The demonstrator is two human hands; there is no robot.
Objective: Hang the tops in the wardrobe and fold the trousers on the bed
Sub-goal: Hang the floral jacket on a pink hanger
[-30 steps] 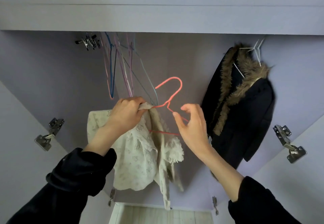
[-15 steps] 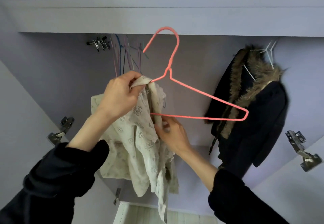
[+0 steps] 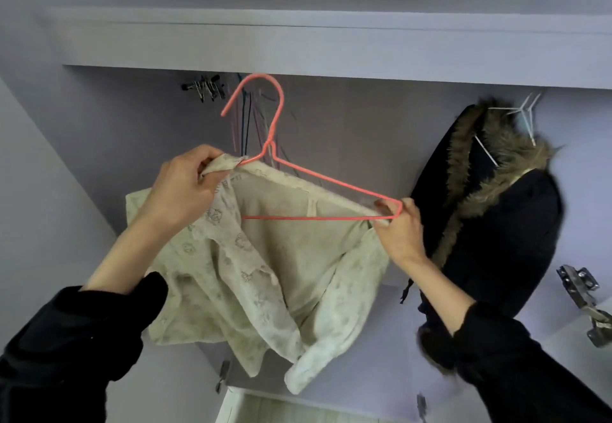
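a home bedroom, seen from inside an open lilac wardrobe (image 3: 99, 144). a dark coat (image 3: 506, 224) with a fur collar hangs on a white hanger (image 3: 526, 114) to the right within it, spare wire hangers (image 3: 246, 124) bunch at its top, and metal door hinges (image 3: 586, 300) sit on its side panel.
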